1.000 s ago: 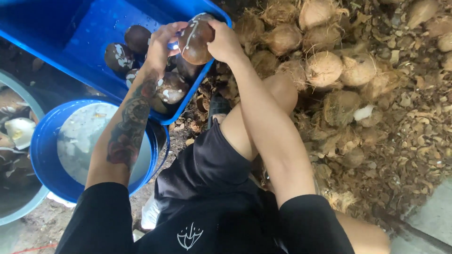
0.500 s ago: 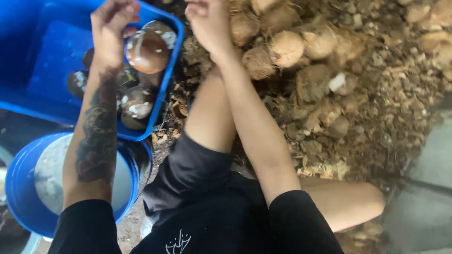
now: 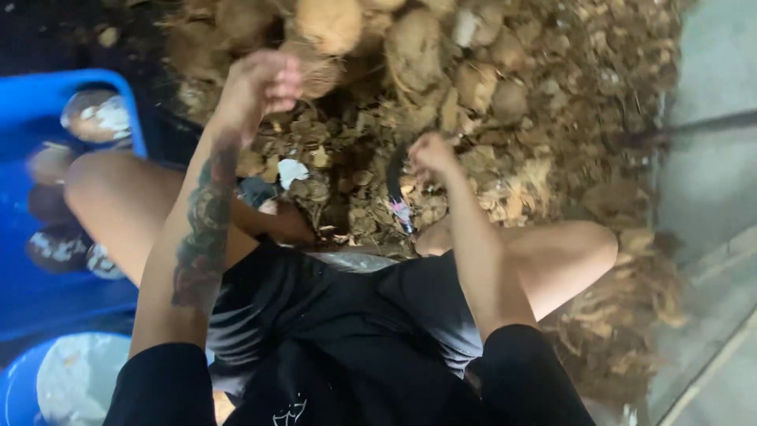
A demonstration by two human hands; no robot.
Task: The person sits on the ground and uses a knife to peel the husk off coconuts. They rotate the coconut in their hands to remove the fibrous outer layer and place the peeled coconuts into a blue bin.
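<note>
- Coconut (image 3: 327,24), brown and husked, on heap at top; left hand (image 3: 264,79) just beside it, fingers curled, grip on it unclear.
- Right hand (image 3: 430,158) closed round dark curved tool (image 3: 397,193), blade pointing down over husk litter (image 3: 552,158).
- Blue crate (image 3: 118,102) at left holds shelled coconut pieces.
- Blue bucket (image 3: 16,386) bottom left.
- Grey concrete floor (image 3: 710,173) at right.

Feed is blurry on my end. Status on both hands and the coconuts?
Left hand closed, reaching at a husked coconut in the pile. Right hand shut on a dark curved tool. Husk scraps litter the ground; blue crate at left.
</note>
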